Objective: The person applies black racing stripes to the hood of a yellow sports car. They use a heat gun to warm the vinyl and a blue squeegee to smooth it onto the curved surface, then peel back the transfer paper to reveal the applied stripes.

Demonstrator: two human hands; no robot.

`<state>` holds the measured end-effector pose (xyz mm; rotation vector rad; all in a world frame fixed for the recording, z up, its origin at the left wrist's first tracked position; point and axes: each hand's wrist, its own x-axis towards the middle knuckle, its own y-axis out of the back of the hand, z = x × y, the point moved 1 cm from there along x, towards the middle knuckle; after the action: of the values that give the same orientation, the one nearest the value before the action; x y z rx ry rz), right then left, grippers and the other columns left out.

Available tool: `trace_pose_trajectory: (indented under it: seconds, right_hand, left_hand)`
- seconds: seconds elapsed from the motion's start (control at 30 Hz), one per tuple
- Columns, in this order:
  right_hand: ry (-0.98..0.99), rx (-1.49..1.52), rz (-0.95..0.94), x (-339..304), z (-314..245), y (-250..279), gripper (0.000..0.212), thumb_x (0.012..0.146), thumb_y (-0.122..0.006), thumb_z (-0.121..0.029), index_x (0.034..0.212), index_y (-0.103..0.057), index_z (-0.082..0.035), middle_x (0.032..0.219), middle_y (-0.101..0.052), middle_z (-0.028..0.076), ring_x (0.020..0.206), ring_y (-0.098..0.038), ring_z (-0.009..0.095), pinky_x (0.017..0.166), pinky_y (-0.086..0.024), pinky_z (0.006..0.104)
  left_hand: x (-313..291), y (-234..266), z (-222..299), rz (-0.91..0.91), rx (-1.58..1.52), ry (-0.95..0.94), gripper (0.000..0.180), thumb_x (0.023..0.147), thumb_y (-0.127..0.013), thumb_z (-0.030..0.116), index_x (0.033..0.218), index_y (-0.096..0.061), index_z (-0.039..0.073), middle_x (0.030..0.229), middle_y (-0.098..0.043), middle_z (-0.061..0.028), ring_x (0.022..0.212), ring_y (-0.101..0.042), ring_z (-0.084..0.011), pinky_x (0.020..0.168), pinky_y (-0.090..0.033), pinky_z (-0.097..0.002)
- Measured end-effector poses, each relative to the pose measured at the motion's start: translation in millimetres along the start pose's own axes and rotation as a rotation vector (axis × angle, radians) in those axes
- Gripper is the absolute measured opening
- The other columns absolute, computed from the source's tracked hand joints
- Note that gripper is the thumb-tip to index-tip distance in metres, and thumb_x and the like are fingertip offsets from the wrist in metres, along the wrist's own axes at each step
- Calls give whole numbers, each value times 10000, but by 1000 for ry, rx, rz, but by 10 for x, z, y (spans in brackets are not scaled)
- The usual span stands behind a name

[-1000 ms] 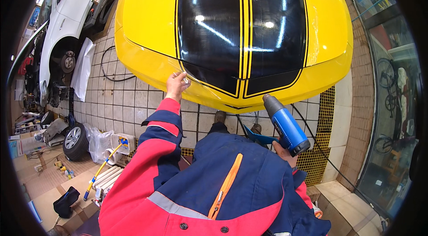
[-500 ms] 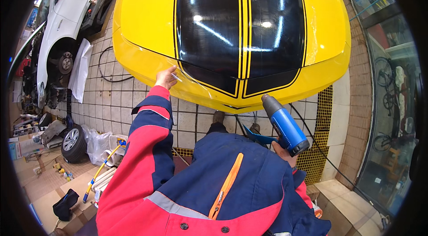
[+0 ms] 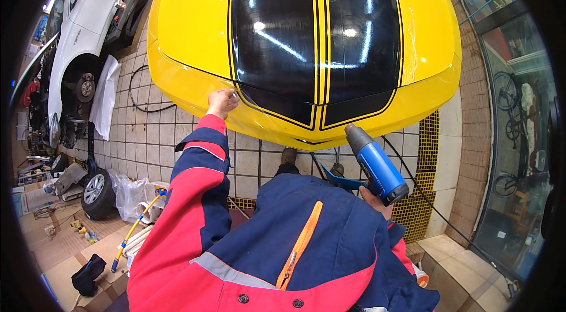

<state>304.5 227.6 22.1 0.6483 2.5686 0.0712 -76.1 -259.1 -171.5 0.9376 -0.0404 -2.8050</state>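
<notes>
A yellow car front (image 3: 188,82) with black stripes (image 3: 274,35) fills the upper middle. At its front edge, left of the stripes, is my left hand (image 3: 222,103), its fingers closed on the edge of a thin clear film (image 3: 254,107). The film is hard to make out against the glossy yellow paint. My right hand (image 3: 374,201) grips a blue heat gun (image 3: 377,167) by its handle, mostly hidden under the body. Its dark nozzle points toward the car's nose. Beside that hand lies a flat blue piece (image 3: 344,181); I cannot tell whether the hand holds it.
To the left stands a white car (image 3: 88,23) with one wheel off. A loose wheel (image 3: 97,194), plastic bags (image 3: 127,191) and a blue-yellow hose (image 3: 137,229) lie lower left. A black cable (image 3: 415,179) crosses the tiled floor right of me. Glass doors (image 3: 513,153) line the far right.
My left hand has turned slightly and its fingers have drawn together at the car's edge. The heat gun in my right hand has stayed in place.
</notes>
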Motion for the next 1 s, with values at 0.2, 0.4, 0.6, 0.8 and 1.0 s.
trace_pose_trajectory:
  seconds: [0.2, 0.4, 0.6, 0.8, 1.0]
  right_hand:
    - [-11, 16, 23, 6, 70, -15, 477, 890, -910, -75, 1301, -676, -6, 1139, -756, 101, 995, -733, 211, 875, -616, 379]
    - [2, -9, 3, -17, 25, -25, 465, 906, -895, -76, 1308, -673, -6, 1148, -757, 105, 1005, -735, 212, 884, -615, 376]
    - [19, -77, -8, -26, -42, -7, 467, 908, -893, -81, 1313, -672, -7, 1155, -756, 100, 1015, -734, 209, 889, -615, 382]
    - [3, -42, 4, -13, -16, 2, 474, 900, -900, -90, 1307, -673, -5, 1157, -755, 101, 1027, -733, 204, 900, -614, 379]
    - [-12, -49, 17, -13, -12, -14, 467, 894, -899, -86, 1293, -674, 6, 1151, -758, 104, 1012, -737, 207, 896, -618, 375]
  left_hand:
    - [-307, -114, 276, 37, -66, 95, 285, 1065, -657, 134, 1304, -616, -16, 1188, -717, -152, 1026, -769, -329, 852, -648, -443]
    - [-284, -139, 270, 67, -31, 69, 149, 1079, -649, 145, 1166, -688, 30, 1035, -743, -93, 937, -756, -231, 776, -616, -368]
    - [-189, -203, 303, 56, -47, 8, 176, 1056, -679, 108, 1165, -680, -31, 1023, -747, -136, 883, -761, -256, 770, -644, -393]
    - [-130, -238, 247, 58, -234, 29, 106, 1073, -631, 59, 1129, -673, -22, 994, -733, -116, 873, -758, -261, 769, -648, -405]
    - [-166, -234, 214, 51, -367, 60, 108, 1080, -616, 38, 1159, -675, -6, 1062, -727, -113, 940, -738, -263, 851, -642, -418]
